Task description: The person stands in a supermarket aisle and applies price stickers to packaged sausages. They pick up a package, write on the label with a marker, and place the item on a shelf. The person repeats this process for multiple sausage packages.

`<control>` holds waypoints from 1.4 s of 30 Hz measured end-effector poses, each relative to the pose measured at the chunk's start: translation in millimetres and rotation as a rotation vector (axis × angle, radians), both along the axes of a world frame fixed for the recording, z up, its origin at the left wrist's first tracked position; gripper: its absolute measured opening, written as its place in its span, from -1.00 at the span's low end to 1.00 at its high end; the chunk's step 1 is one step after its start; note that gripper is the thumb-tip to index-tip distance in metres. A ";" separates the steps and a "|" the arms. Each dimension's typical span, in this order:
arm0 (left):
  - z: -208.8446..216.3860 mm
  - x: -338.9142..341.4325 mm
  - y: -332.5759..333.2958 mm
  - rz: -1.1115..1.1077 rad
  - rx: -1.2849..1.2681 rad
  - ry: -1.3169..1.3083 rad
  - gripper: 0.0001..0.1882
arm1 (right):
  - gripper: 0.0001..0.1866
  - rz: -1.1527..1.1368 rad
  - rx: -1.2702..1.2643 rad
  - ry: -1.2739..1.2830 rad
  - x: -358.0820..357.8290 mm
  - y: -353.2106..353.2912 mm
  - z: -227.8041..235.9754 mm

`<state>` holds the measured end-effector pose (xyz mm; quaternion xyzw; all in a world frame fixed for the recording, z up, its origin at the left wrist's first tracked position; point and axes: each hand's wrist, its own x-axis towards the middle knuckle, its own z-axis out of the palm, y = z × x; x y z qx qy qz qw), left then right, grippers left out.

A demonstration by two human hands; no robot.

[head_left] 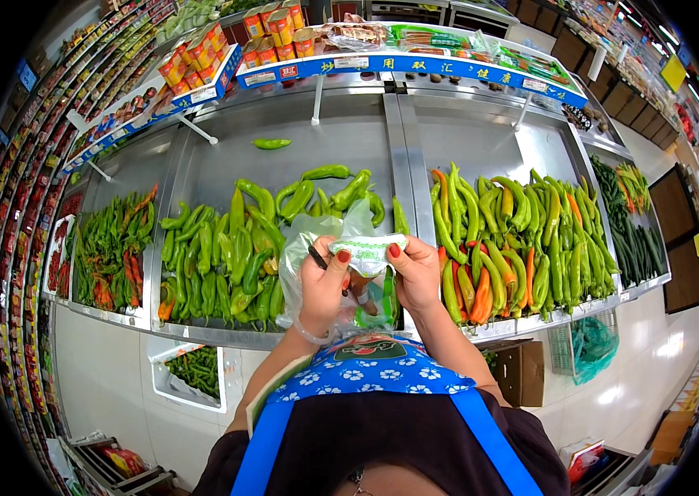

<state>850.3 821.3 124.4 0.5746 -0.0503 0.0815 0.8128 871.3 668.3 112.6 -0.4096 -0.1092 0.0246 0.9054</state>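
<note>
Both of my hands are raised over the front of the pepper display. A thin, see-through plastic bag with green print is stretched between them, its folded upper band pinched at each end. My left hand is closed on the left end, and a slim black pen-like stick also juts from its fingers. My right hand is closed on the right end, thumb on top. What lies inside the bag, if anything, I cannot make out. Green peppers spread beyond my left hand; long green and orange peppers lie to the right.
A metal display stand holds the peppers in bays, with one lone pepper farther back. Cans and packets fill the blue-edged shelf above. Below stand a white crate of peppers, a cardboard box and a basket with a teal bag.
</note>
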 end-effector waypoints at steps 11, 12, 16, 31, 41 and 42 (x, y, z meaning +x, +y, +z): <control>5.5 -4.5 -3.6 0.024 0.044 0.036 -0.76 | -0.83 -0.006 0.014 0.119 -6.1 2.6 10.0; 5.5 -3.7 -4.0 0.018 0.045 0.040 -0.76 | -0.83 -0.016 0.012 0.143 -6.5 2.9 12.4; 14.9 12.7 -13.5 0.009 -0.029 0.026 -0.76 | -0.82 -0.098 -0.022 0.090 1.1 -3.9 22.9; -52.9 67.8 -41.6 0.189 0.384 -0.115 -0.72 | -0.82 -0.320 -0.134 0.178 42.0 -17.9 -43.5; -56.2 60.4 -39.0 0.181 0.437 -0.143 -0.66 | -0.83 -0.276 -0.047 0.219 38.9 -18.1 -57.5; -54.7 60.4 -39.5 0.173 0.434 -0.132 -0.66 | -0.83 -0.276 -0.041 0.224 39.2 -18.4 -57.0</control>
